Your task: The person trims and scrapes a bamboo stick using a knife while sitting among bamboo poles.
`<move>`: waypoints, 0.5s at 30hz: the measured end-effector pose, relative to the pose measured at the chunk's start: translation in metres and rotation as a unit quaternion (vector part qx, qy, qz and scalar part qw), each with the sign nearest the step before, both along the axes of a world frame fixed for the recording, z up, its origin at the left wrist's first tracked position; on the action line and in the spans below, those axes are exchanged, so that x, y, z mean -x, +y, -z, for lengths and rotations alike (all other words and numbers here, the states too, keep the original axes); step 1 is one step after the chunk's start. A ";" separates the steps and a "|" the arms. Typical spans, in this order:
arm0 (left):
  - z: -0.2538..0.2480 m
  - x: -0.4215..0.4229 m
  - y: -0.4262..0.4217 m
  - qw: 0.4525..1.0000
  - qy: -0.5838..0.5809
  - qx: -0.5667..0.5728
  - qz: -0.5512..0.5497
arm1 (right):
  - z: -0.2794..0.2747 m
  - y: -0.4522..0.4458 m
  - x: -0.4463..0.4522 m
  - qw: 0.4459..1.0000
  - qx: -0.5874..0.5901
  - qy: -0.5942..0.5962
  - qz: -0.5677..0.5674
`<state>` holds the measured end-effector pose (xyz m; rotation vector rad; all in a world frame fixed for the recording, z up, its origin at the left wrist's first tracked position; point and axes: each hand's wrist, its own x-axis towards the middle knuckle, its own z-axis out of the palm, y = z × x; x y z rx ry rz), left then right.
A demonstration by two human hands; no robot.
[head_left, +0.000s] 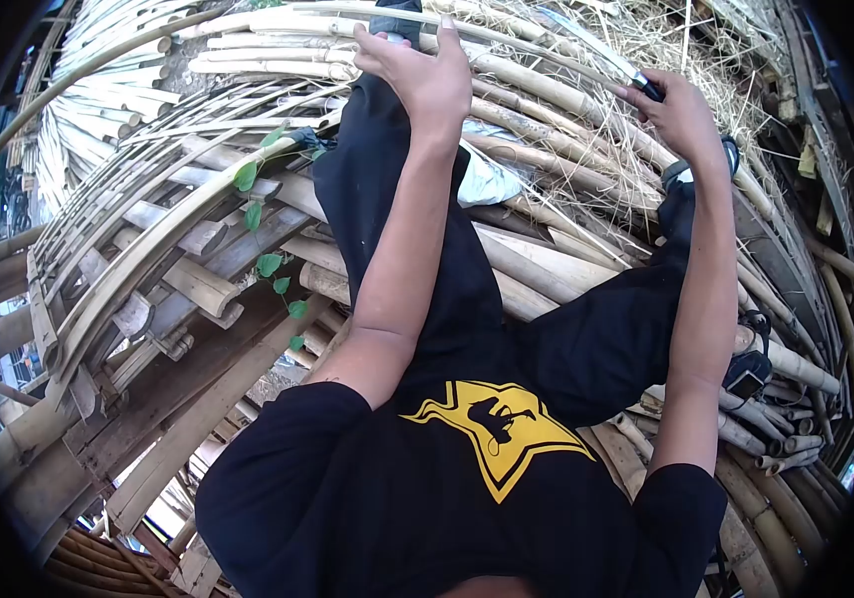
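Observation:
My left hand (pixel 422 75) is raised at the top centre, above my dark-trousered leg, with thumb and fingers bent around a long thin bamboo strip (pixel 517 45). The strip curves across the top of the view from the left edge toward the right. Over at the upper right, my right hand (pixel 681 115) is closed on the dark handle of a knife (pixel 601 52), whose pale blade points up and to the left. The far end of the strip lies close to this hand's fingertips; whether they touch it cannot be made out.
Bamboo poles (pixel 547 95) and loose shavings (pixel 696 60) lie beneath and beyond my legs. A bamboo lattice (pixel 148 219) and a green vine (pixel 268 264) are at the left. A small black device (pixel 748 377) with a strap rests on poles at the right.

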<state>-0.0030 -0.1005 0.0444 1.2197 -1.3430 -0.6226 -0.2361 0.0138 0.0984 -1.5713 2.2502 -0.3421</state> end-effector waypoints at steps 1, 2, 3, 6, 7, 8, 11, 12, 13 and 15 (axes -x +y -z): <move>-0.008 -0.004 0.004 0.998 -0.048 0.036 0.000 | -0.003 -0.001 0.007 1.000 0.008 0.019 -0.003; -0.016 -0.007 0.008 0.993 -0.094 0.074 -0.002 | -0.005 -0.002 0.012 0.999 0.009 0.051 0.002; -0.029 -0.008 0.017 0.956 -0.236 0.164 -0.060 | -0.007 -0.003 0.014 0.997 0.009 0.082 0.006; -0.035 -0.004 0.027 0.956 -0.270 0.088 0.070 | -0.010 -0.006 0.028 0.998 -0.026 0.054 -0.035; -0.030 0.001 0.028 0.951 -0.279 0.108 0.080 | -0.012 -0.009 0.029 0.997 -0.038 0.057 -0.040; -0.026 0.005 0.030 0.948 -0.290 0.099 0.090 | -0.011 -0.011 0.032 0.997 -0.040 0.055 -0.045; -0.030 0.007 0.032 0.933 -0.281 0.015 0.225 | -0.006 -0.016 0.046 0.998 -0.028 0.047 -0.022; -0.042 0.008 0.032 0.933 -0.281 0.015 0.223 | -0.006 -0.018 0.047 0.998 -0.028 0.047 -0.024; -0.058 0.009 0.034 0.911 -0.317 -0.055 0.259 | -0.006 -0.019 0.047 0.999 -0.024 0.035 -0.027; -0.057 0.010 0.033 0.881 -0.351 -0.125 0.292 | -0.009 -0.021 0.044 0.999 -0.020 0.022 -0.031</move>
